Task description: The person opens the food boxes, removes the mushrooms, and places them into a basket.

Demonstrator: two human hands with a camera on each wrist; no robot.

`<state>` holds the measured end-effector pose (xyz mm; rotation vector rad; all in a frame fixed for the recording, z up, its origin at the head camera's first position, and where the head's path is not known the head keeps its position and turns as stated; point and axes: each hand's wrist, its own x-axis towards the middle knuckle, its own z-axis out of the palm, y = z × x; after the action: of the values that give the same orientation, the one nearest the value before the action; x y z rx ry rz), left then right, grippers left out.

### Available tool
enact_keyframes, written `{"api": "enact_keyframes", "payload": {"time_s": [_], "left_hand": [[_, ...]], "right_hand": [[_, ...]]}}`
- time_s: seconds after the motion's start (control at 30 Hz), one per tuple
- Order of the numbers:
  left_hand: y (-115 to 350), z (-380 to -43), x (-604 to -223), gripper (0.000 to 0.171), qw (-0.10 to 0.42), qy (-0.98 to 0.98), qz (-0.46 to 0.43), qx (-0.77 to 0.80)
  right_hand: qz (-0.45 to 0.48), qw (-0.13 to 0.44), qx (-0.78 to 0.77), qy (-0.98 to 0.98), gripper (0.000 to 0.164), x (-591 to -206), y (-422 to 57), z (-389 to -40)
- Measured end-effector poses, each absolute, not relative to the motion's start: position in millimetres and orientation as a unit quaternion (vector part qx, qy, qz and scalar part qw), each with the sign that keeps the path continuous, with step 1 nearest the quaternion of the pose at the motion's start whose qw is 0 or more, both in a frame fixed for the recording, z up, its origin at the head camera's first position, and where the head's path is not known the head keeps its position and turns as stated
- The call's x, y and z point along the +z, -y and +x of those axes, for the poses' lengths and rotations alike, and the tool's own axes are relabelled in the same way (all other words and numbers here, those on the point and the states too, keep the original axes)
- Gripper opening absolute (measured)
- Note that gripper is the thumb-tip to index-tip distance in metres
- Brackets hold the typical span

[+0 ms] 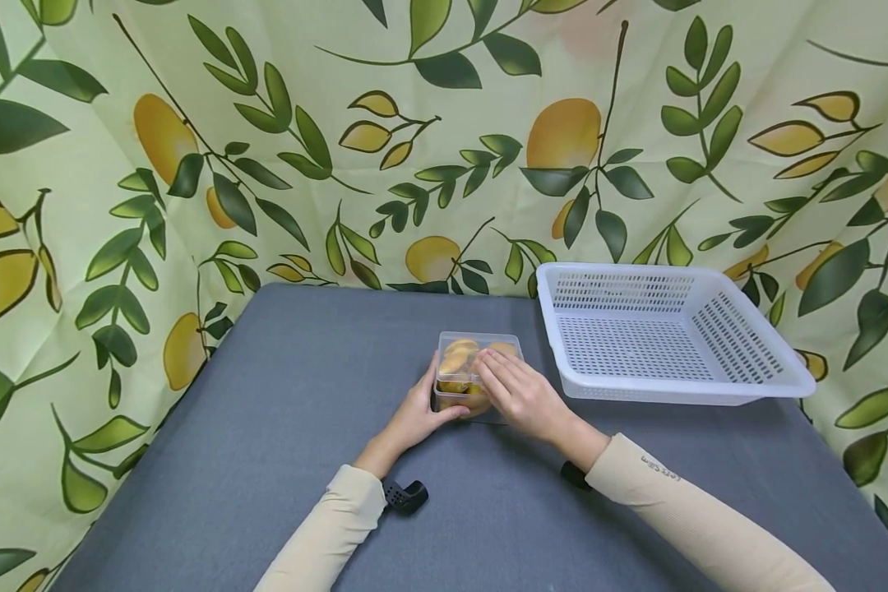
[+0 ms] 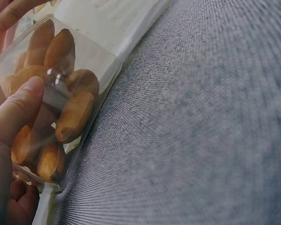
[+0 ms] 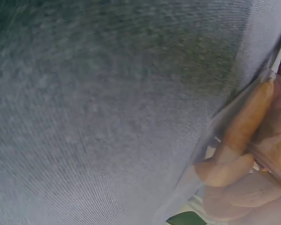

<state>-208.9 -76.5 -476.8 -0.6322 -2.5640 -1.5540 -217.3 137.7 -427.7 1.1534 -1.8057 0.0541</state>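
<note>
A clear plastic box [image 1: 450,400] with a clear lid [image 1: 481,335] stands on the grey table, filled with several yellow-brown oblong pieces [image 2: 75,115]; their kind is hard to tell. My left hand [image 1: 420,409] grips the box at its left side, thumb across the front wall. On the lid's right front part rest the fairly straight fingers of my right hand [image 1: 516,395]; its thumb is hidden. In the right wrist view the box's wall and some oblong pieces [image 3: 246,117] show at the right edge.
A white perforated plastic basket [image 1: 573,386] sits at the back right of the table [image 1: 326,353], right of the box. Behind the table hangs a cloth [image 1: 385,247] printed with leaves and fruit.
</note>
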Motion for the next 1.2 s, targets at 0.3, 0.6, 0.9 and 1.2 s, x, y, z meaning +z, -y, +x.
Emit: {"api": "enact_keyframes", "payload": {"time_s": [0.3,0.6,0.9,1.2], "left_hand": [[76.6,-208.1,-476.1,0.104,0.032,0.842,-0.206,-0.497],[77.0,-208.4,-475.6,0.105,0.037,0.836,-0.215,-0.503],[77.9,-209.1,-477.1,0.102,0.050,0.848,-0.215,-0.481],[77.0,-210.1,-479.9,0.102,0.063,0.840,-0.212,-0.495]], "right_hand": [[0.463,0.487,0.039,0.740,0.031,-423.5,-138.9,-214.1],[0.450,0.500,0.063,0.738,0.035,-419.6,-141.3,-206.3],[0.441,0.501,0.092,0.739,0.035,-419.3,-147.9,-193.7],[0.429,0.503,0.113,0.742,0.035,-422.3,-153.8,-183.2]]}}
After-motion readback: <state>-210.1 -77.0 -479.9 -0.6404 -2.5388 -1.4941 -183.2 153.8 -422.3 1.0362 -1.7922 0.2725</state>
